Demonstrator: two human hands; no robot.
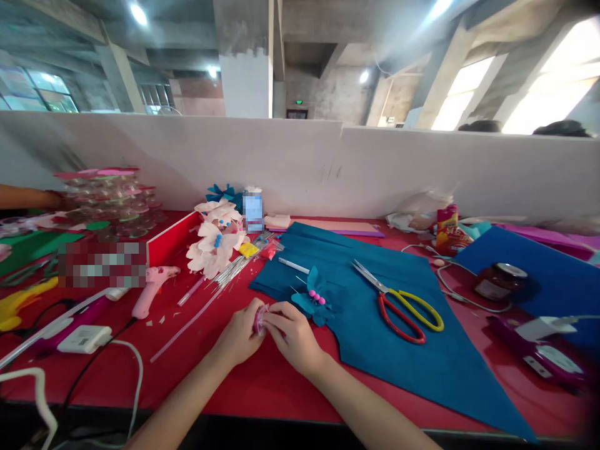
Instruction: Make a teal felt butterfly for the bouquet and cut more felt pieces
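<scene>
Near the front middle of the red table, my left hand [244, 331] and my right hand [293, 334] meet, fingers closed around a small crinkled bundle [260, 317], clear and pinkish-purple. My fingers cover much of it, so its kind is unclear. Just beyond my right hand lies a teal fabric flower [313, 300] with pink beads and thin pins or wires. Under it spreads a large teal sheet [398, 369]. Scissors [398, 306] with one red and one yellow handle rest open on that sheet. Beyond my left hand are silvery wire stems [234, 269] and white fabric flowers [213, 244].
A pink glue gun [152, 290] and a white plug [85, 339] with cables stand left. Stacked clear containers [110, 200] rise behind, beside another person's arm [28, 198]. At right are a dark jar [500, 281], a purple power strip [539, 356] and a blue board [553, 262].
</scene>
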